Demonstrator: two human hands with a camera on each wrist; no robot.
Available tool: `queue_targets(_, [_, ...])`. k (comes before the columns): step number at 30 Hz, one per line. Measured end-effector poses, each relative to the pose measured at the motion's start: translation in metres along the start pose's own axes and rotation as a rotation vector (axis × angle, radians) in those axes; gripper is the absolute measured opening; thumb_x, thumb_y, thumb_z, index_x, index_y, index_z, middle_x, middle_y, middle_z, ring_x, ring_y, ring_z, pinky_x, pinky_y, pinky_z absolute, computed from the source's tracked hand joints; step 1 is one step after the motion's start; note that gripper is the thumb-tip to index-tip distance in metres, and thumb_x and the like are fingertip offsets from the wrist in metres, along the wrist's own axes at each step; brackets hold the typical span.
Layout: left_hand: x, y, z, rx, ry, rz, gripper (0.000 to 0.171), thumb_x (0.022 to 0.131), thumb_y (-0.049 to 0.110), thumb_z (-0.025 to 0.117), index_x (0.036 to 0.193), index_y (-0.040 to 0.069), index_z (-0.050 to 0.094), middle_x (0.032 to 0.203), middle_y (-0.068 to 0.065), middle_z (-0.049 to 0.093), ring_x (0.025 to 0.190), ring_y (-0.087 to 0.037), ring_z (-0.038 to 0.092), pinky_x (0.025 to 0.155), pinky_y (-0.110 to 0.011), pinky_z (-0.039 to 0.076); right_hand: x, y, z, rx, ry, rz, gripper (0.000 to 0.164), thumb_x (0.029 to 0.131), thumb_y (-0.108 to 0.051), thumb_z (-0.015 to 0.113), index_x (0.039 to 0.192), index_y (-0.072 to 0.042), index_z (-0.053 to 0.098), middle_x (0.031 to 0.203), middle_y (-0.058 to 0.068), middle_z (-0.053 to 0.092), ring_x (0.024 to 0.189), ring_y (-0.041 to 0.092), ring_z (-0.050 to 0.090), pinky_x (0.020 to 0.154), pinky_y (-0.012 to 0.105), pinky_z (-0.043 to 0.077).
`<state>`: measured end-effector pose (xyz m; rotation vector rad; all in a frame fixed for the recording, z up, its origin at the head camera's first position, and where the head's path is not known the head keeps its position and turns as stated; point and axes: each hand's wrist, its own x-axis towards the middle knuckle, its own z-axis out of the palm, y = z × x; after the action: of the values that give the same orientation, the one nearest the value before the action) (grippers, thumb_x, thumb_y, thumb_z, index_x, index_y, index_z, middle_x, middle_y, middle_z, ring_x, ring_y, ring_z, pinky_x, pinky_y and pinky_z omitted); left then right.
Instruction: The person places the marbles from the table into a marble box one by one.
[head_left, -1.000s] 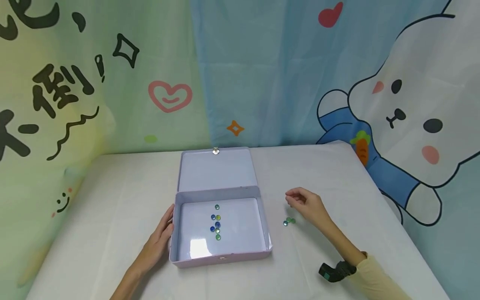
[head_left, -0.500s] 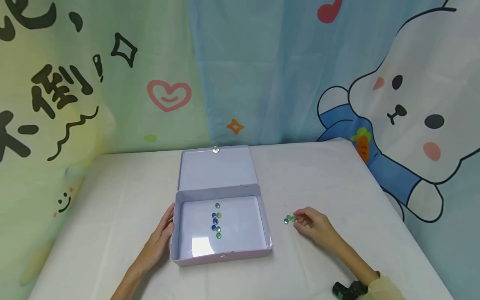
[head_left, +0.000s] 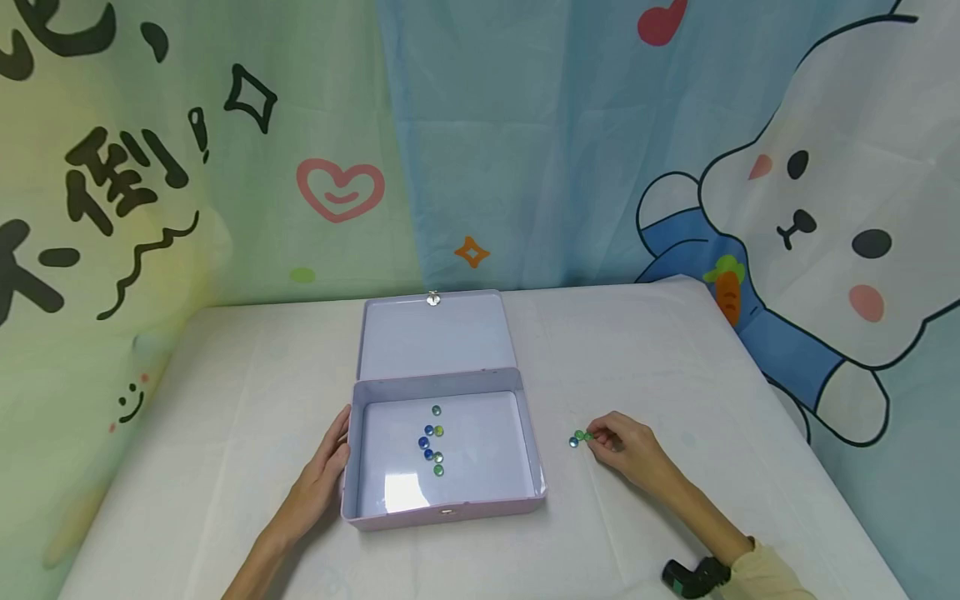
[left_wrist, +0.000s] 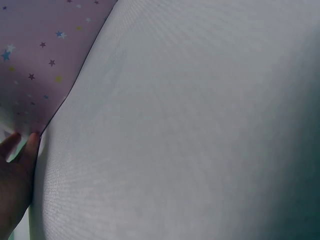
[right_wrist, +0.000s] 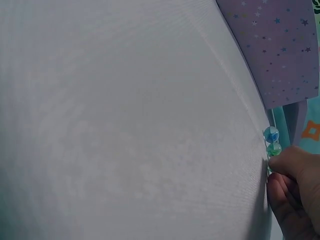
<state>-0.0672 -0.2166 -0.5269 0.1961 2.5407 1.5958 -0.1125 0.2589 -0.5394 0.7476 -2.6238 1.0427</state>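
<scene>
An open lilac box (head_left: 480,450) stands on the table with several blue and green glass marbles (head_left: 438,470) on its floor. My left hand (head_left: 318,479) rests against the box's left side, fingers extended; the left wrist view shows its fingertips touching the star-printed wall (left_wrist: 42,60). Right of the box, my right hand (head_left: 633,450) pinches a green marble (head_left: 588,436) between thumb and fingers, low at the tabletop. Beside it lie another green marble (head_left: 579,435) and a blue one (head_left: 573,442). In the right wrist view the thumb mostly hides the pinched marble.
The box's lid (head_left: 435,337) is folded back flat behind it, with a metal clasp (head_left: 433,298) at the far edge. A white cloth (head_left: 262,358) covers the table. A printed curtain (head_left: 487,150) hangs right behind the table.
My right hand has come down and nearer to me, onto a green marble of the small group. Inside the box, one blue marble has rolled left. My left hand has stayed in place.
</scene>
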Motion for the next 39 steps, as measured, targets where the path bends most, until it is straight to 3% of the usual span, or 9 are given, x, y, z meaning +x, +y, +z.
queue_targets(7, [0.000,0.000,0.000,0.003,-0.003,0.013,0.054,0.107,0.025,0.029,0.156,0.033,0.010,0.161,-0.014,0.023,0.142,-0.045,0.031,0.107,-0.066,0.031,-0.002,0.001,-0.002,0.013,0.029,0.042,0.023,0.073,0.008,0.076,0.091,-0.002,0.066,0.082,0.003,0.066,0.070,-0.003,0.057,0.060,0.014,0.050])
queue_targets(16, [0.000,-0.001,0.000,-0.006,-0.007,0.001,0.054,0.107,0.027,0.029,0.156,0.035,0.009,0.161,-0.014,0.023,0.143,-0.044,0.031,0.107,-0.066,0.031,0.005,-0.008,-0.019,0.138,-0.004,0.307,0.014,0.083,-0.002,0.073,0.096,-0.002,0.068,0.085,0.007,0.069,0.072,-0.004,0.057,0.063,0.016,0.051])
queue_targets(21, [0.000,0.000,0.000,-0.016,-0.003,0.001,0.053,0.106,0.027,0.030,0.155,0.037,0.010,0.161,-0.013,0.022,0.143,-0.043,0.031,0.108,-0.066,0.030,0.013,-0.014,-0.027,0.234,-0.041,0.394,0.016,0.087,-0.008,0.071,0.101,0.000,0.067,0.093,0.013,0.070,0.075,-0.003,0.059,0.066,0.016,0.052])
queue_targets(29, [-0.002,-0.001,0.000,-0.023,-0.004,0.001,0.053,0.106,0.027,0.029,0.156,0.036,0.010,0.161,-0.013,0.022,0.144,-0.044,0.030,0.108,-0.066,0.030,0.035,-0.029,-0.035,0.305,-0.067,0.452,0.023,0.090,-0.020,0.069,0.106,-0.004,0.066,0.101,0.013,0.068,0.083,-0.001,0.063,0.075,0.014,0.053])
queue_targets(39, [-0.002,-0.001,0.000,-0.014,0.003,0.004,0.053,0.107,0.027,0.030,0.156,0.035,0.010,0.161,-0.012,0.023,0.144,-0.041,0.030,0.109,-0.065,0.030,0.075,-0.065,-0.029,0.449,-0.098,0.388,0.024,0.090,-0.019,0.069,0.108,-0.004,0.064,0.104,0.010,0.067,0.087,0.004,0.063,0.078,0.016,0.054])
